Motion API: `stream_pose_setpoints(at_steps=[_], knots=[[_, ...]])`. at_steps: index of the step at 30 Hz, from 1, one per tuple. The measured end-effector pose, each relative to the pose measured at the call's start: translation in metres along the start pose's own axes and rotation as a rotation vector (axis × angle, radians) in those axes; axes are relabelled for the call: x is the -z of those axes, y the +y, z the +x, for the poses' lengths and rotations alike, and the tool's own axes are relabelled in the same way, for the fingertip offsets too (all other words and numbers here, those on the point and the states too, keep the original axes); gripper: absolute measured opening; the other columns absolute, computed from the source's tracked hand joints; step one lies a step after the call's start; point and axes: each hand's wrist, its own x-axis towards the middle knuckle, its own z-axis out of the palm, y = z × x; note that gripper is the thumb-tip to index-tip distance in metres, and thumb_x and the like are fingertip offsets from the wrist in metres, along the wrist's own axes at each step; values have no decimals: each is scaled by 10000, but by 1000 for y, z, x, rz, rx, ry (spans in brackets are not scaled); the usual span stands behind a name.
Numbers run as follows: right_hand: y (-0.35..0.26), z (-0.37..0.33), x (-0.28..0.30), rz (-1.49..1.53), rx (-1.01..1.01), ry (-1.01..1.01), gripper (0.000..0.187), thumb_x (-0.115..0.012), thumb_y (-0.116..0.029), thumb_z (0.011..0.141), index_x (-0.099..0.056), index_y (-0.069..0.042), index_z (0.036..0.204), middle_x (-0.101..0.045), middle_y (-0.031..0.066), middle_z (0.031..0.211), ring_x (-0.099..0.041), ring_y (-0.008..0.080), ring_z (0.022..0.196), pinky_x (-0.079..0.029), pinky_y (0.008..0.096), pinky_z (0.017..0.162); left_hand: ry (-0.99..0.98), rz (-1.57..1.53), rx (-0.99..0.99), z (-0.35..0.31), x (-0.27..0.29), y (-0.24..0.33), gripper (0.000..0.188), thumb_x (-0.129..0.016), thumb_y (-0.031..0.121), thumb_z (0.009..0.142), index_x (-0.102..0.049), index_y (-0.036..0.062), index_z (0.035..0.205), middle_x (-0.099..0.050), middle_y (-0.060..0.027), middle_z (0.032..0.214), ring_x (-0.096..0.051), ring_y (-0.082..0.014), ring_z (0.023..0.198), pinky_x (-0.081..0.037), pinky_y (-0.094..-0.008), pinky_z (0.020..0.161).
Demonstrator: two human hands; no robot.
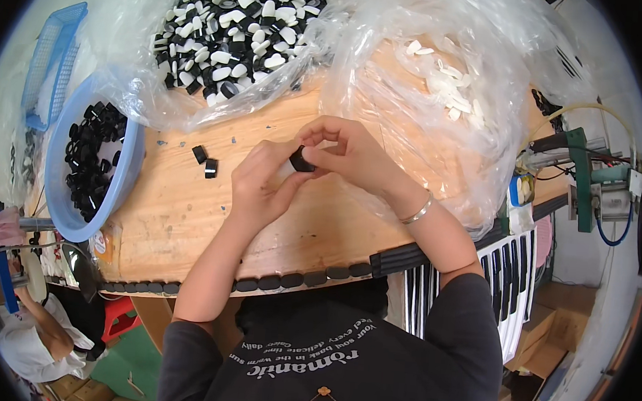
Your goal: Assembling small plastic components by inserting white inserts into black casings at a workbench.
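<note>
Above the middle of the wooden table (166, 213), both my hands close on one small black piece with a white part (303, 161). My left hand (262, 181) pinches it from the left, where the white part shows between thumb and fingers. From the right, the thumb and fingers of my right hand (342, 154) grip the black end. My fingers hide part of its shape. Two loose black pieces (211, 168) lie on the wood to the left of my left hand.
A blue basin (136, 163) of black pieces stands left. Black and white pieces (235, 37) heap on clear plastic at the back; white pieces (453, 87) lie right of them. Black pieces (290, 280) line the front edge. A machine (579, 179) is right, a co-worker (45, 331) lower left.
</note>
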Motion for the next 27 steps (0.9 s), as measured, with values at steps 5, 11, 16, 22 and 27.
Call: stream_pose_setpoints(at_steps=[5,11,16,22,27], knots=[[-16,1,0,-278,-22,34,245,-669,-9,843,-629,12,1084,-610,17,907,-625,75,737,-505,196,649,46,-167,331,3,-5,11,275,-736,23,765,-648,0,1024,-662,-91,807,-610,-189,661,-484,-288,606],[-37,18,6,-181,4,10,197,-673,-10,834,-635,50,1018,-654,56,831,-636,89,711,-510,212,633,-199,-629,689,-3,19,-17,142,-592,104,927,-661,-20,923,-617,-1,713,-536,-49,639,-407,-185,582],[-52,29,5,-353,-39,-49,160,-664,-16,843,-651,45,991,-657,38,799,-624,84,656,-505,208,607,-269,-557,757,4,37,-26,215,-560,131,948,-666,-24,845,-583,7,664,-510,-52,600,-390,-194,550],[-66,103,10,-822,390,247,340,-642,-341,867,-664,-2,879,-658,61,774,-621,119,728,-485,290,650,-52,-345,564,6,35,-32,231,-695,165,844,-635,-8,984,-567,-4,689,-480,-56,611,-393,-203,553],[-97,61,-19,-962,1015,401,462,-702,-105,766,-498,7,1165,-542,210,1130,-556,298,998,-453,353,823,-532,418,549,2,53,-28,372,-774,163,693,-522,22,929,-643,-181,879,-623,-393,813,-499,-449,717]])
